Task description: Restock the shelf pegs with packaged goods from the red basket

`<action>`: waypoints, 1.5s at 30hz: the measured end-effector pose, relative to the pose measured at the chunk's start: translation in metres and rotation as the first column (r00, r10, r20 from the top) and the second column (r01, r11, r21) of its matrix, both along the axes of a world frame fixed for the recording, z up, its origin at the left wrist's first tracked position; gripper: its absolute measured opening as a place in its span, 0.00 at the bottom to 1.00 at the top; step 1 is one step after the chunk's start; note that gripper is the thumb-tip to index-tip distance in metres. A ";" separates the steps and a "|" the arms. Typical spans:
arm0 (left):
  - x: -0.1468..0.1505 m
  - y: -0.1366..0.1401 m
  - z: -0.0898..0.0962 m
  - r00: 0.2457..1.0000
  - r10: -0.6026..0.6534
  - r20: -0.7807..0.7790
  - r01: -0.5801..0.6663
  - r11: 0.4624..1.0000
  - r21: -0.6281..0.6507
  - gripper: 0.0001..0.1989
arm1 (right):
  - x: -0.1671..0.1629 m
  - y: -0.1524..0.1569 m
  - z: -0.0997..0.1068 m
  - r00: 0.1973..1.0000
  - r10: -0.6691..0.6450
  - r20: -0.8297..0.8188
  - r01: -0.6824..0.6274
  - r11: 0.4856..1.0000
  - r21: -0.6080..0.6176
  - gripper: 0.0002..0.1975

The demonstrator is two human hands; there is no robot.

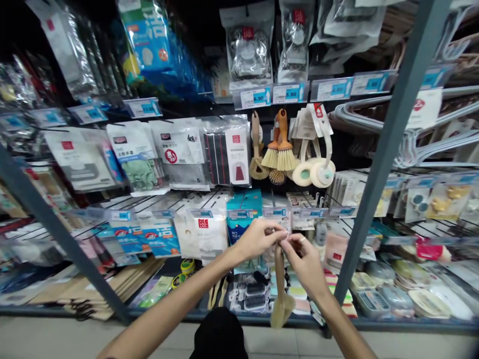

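A pale, long-handled brush (279,284) hangs head down below my two hands, in front of the lower shelf. My left hand (260,238) pinches at the top end of its handle. Fingertips of my right hand (305,257), which has a ring on one finger, meet the left ones at the same spot and are closed too. The small part between the fingertips, perhaps a hanging loop, is too small to make out. Similar wooden-handled brushes (280,152) hang on hooks above, beside round white-headed brushes (314,172).
Grey slanting posts (385,149) frame the shelf on both sides. Packaged goods (204,227) hang left of my hands. Hair brushes (255,296) lie on the bottom shelf, soap boxes (374,301) at its right. Hangers (415,134) stick out at right.
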State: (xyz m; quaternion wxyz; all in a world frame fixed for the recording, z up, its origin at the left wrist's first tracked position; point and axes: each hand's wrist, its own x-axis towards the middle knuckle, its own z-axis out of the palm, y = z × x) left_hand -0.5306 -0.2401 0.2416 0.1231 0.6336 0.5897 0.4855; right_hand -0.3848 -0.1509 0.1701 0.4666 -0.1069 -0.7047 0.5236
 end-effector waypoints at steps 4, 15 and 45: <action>-0.011 -0.007 0.046 0.994 -0.002 0.110 -0.005 0.998 0.066 0.11 | -0.003 0.001 0.066 0.999 0.020 -0.045 -0.016 0.997 0.077 0.11; -0.037 0.000 0.124 0.920 -0.133 0.368 0.038 0.966 0.255 0.17 | -0.060 0.025 0.194 0.973 0.133 -0.189 -0.087 0.968 0.234 0.14; -0.133 0.116 0.232 0.915 0.032 0.403 -0.341 0.598 0.725 0.07 | -0.220 0.105 0.309 0.870 -0.057 -0.491 0.115 0.989 0.089 0.15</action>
